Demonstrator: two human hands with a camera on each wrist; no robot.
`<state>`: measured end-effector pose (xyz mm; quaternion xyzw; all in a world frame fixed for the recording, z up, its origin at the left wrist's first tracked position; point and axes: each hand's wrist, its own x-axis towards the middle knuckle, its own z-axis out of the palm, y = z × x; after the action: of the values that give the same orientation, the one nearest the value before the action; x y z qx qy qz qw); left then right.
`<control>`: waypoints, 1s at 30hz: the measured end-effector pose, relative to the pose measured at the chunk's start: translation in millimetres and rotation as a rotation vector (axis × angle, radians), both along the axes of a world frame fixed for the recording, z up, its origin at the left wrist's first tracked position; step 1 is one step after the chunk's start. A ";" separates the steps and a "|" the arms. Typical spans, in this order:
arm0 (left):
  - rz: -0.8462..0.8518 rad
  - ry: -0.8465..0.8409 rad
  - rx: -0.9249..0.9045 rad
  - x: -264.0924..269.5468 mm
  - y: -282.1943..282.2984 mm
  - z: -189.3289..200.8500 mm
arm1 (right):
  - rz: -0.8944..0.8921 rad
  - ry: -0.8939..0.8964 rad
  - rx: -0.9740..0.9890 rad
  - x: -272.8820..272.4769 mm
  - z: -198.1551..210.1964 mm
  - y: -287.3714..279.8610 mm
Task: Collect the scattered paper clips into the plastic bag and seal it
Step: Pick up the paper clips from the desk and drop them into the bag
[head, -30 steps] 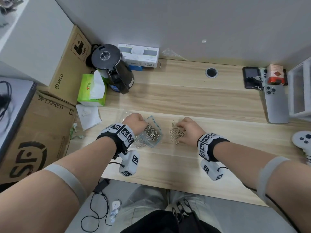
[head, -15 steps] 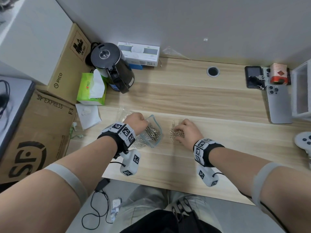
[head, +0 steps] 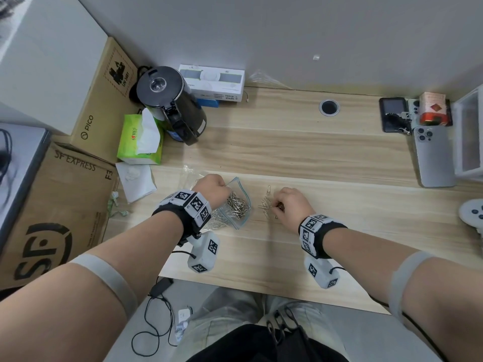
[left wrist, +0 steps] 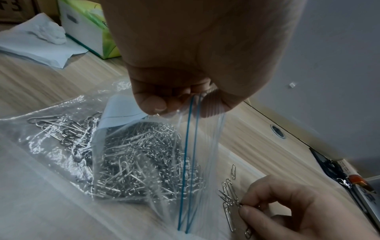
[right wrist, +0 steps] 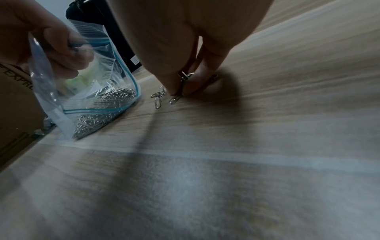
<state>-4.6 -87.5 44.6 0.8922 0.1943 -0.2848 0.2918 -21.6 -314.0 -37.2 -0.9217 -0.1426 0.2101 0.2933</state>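
Note:
A clear zip bag (head: 241, 197) with a blue seal strip lies on the wooden desk, its mouth facing right and a heap of silver paper clips inside (left wrist: 141, 159). My left hand (head: 213, 189) pinches the bag's upper lip (left wrist: 193, 104) and lifts the mouth apart (right wrist: 115, 65). A few loose paper clips (head: 265, 205) lie on the desk just right of the bag (right wrist: 158, 97). My right hand (head: 288, 205) rests on the desk beside them, its thumb and fingers pinching several clips (right wrist: 183, 84) (left wrist: 232, 198).
A black kettle (head: 172, 103), green tissue box (head: 138, 139) and white paper (head: 136, 184) stand at the back left. Cardboard boxes (head: 52, 205) flank the desk's left edge. Two phones (head: 433, 155), a red box (head: 435, 111) and a white controller (head: 473, 212) sit on the right.
My right hand has drawn back toward me, gathering clips into its pinch; fewer lie loose beside the bag. The left hand keeps its hold on the bag's lip.

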 end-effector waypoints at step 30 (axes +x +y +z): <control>0.010 -0.003 -0.015 3.6 11.0 7.9 | -0.185 0.386 0.466 16.3 61.6 64.6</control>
<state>-1.1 -76.5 52.5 0.8894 0.1962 -0.2836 0.3001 -5.4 -249.4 24.4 -0.7818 -0.0440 0.3152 0.5362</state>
